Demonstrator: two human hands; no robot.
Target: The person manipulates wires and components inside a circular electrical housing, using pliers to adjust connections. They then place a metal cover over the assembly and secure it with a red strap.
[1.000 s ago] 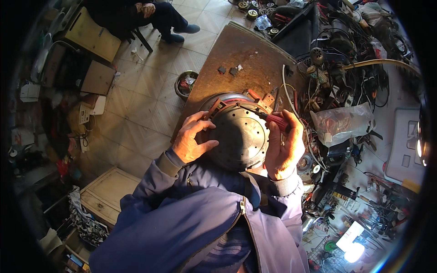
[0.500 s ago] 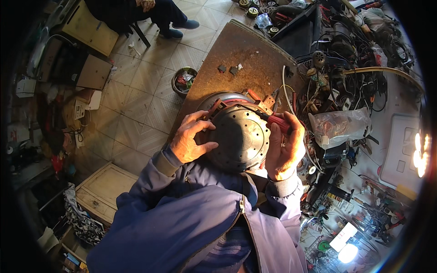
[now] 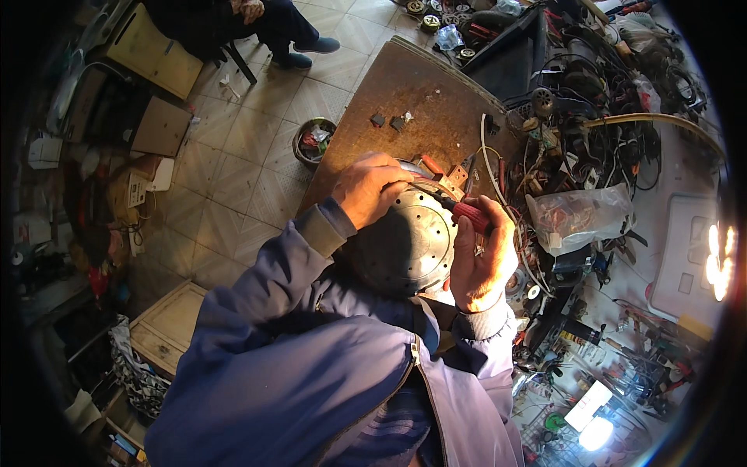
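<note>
A round grey metal disc [image 3: 421, 236], with small holes around its face, lies close in front of me at the near end of the wooden table. My right hand [image 3: 484, 253] grips a screwdriver by its red handle [image 3: 473, 217]; the shaft points left across the disc's far edge. Over the far left rim, my left hand [image 3: 369, 189] is closed, fingers bent together near the screwdriver's tip. What those fingertips hold is hidden. Beyond the rim is a reddish-brown terminal block [image 3: 454, 177], and beside it lies a red-handled tool [image 3: 432, 163].
The wooden table [image 3: 420, 82] carries small dark pieces [image 3: 398, 123]. Tangled cables and parts crowd the right, with a clear plastic bag [image 3: 580, 218] among them. A waste bin [image 3: 313, 140] stands left of the table. A seated person's legs [image 3: 284, 35] show at the far left.
My left hand has moved from the disc's left side to its far rim, and its fingers have closed. My right hand still holds the screwdriver, slightly shifted left.
</note>
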